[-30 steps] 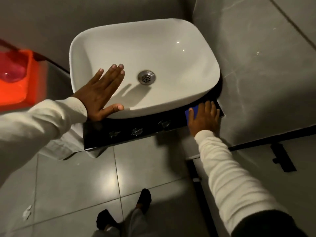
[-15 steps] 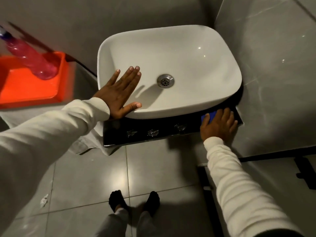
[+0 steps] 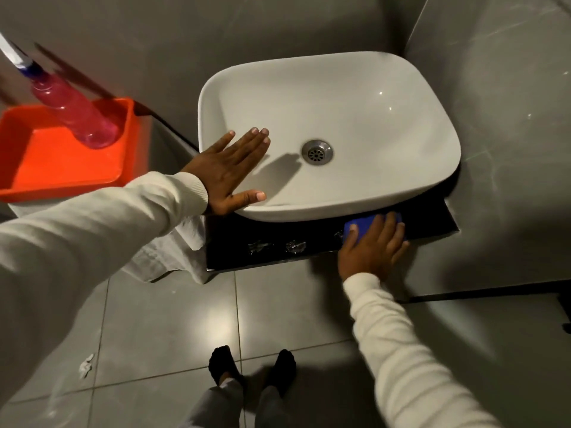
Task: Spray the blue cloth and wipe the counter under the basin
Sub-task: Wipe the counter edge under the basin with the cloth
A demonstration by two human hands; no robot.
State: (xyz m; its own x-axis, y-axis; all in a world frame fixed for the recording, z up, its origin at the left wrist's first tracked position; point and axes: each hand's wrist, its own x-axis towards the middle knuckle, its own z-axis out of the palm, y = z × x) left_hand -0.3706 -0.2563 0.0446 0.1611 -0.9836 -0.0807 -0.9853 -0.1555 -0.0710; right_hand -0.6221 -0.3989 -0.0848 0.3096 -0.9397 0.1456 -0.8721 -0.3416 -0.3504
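Note:
A white basin (image 3: 364, 112) sits on a glossy black counter (image 3: 234, 254). My left hand (image 3: 228, 173) lies flat with fingers spread on the basin's near left rim, holding nothing. My right hand (image 3: 372, 247) presses a blue cloth (image 3: 364, 224) onto the counter's front strip, just under the basin's near right edge; the hand covers most of the cloth. Wet smears show on the counter to the left of the cloth. A pink spray bottle (image 3: 77, 115) stands in an orange tray (image 3: 40, 168) at the far left.
A white towel (image 3: 167, 257) hangs beside the counter's left end. Grey tiled walls close in behind and to the right of the basin. My feet in black socks (image 3: 251, 367) stand on the grey floor tiles below. A scrap of paper (image 3: 86, 366) lies on the floor.
My right hand has slid the blue cloth leftward along the counter's front strip. The left hand has stayed on the basin rim. The view has shifted, bringing the tray and bottle further in.

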